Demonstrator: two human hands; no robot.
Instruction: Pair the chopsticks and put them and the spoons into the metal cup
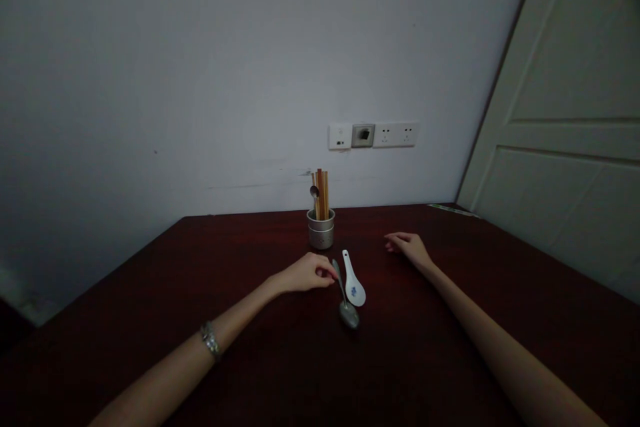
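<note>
My left hand (311, 271) is closed in a pinch, thumb and forefinger on the handle of a metal spoon (349, 315). The spoon's bowl points toward me and appears to touch or nearly touch the table. Just right of it lies a white ceramic spoon (355, 288) with a blue pattern in its bowl and a hole in the handle's end. My right hand (409, 248) rests on the table farther right, holding nothing, its fingers loosely bent and a little apart.
Behind the spoons a metal utensil holder (321, 235) stands upright with several chopsticks (321, 193) and a small spoon (315, 192). The dark red table (250, 373) meets a white wall with sockets (395, 135). A pale door (565, 167) is at the right.
</note>
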